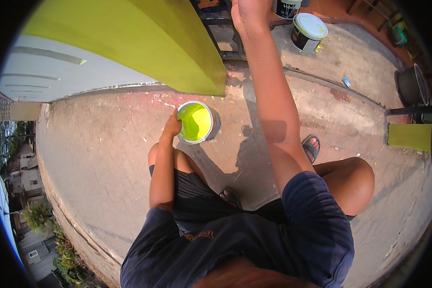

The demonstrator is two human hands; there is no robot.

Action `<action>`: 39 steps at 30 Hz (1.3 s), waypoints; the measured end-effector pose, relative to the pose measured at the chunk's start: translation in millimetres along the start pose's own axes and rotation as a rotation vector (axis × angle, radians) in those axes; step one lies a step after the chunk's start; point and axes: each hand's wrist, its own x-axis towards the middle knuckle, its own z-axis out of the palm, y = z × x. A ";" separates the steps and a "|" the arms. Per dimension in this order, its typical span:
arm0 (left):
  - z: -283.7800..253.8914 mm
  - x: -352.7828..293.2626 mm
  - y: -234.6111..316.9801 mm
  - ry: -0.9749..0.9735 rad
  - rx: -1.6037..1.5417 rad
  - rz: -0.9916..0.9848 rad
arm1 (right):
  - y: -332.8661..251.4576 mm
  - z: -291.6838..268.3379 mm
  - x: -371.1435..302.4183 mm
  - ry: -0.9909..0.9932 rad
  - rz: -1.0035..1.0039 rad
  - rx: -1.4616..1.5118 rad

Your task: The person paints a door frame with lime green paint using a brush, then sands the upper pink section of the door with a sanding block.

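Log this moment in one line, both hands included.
left hand: holds paint bucket at rim | right hand: cut off by top edge, grip unseen | lidded bucket: upright

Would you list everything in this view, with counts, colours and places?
Open bucket: 1, whitish rim, lime paint inside, centre
Lidded bucket: 1, black, pale lid, upper right
Third bucket: 1, black and white, top edge
Pillar: 1, lime, upper left
Wall: 1, white, upper left
Metal bars: several, black, top centre
Wrapper: 1, bluish, upper right
Round tub: 1, dark, right edge
Low block: 1, lime, right edge
Plants: several, green, lower left
Buildings: several, greyish, left edge
Ground: 1, brownish, throughout
Sandals: 2, dark, lower centre
Shirt: 1, navy, bottom
Shorts: 1, black, lower centre
Left hand: 1, bare, on bucket rim
Right hand: 1, bare, top edge
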 end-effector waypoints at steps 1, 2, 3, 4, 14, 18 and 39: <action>-0.9 -0.1 -0.1 0.014 0.001 0.018 | 8.6 -12.8 -5.8 0.049 0.048 -0.026; -2.4 -0.3 0.2 0.031 -0.007 0.027 | 19.3 -33.5 -17.9 0.100 0.098 -0.052; -3.9 -1.3 0.6 0.046 -0.014 0.035 | 31.9 -59.0 -32.8 0.080 0.147 -0.051; -5.9 -1.8 1.2 0.056 -0.004 0.034 | 43.7 -88.4 -47.8 0.228 0.215 -0.137; -17.7 -19.4 0.3 0.084 0.022 -0.110 | 76.8 -129.3 -90.5 0.195 0.266 -0.894; -26.1 -33.0 24.8 0.064 -0.244 -0.277 | 5.2 18.3 -14.2 0.008 -0.141 -0.651; -181.9 -230.0 201.4 0.036 -1.071 -0.461 | 21.0 -39.9 -121.3 0.161 0.548 -1.026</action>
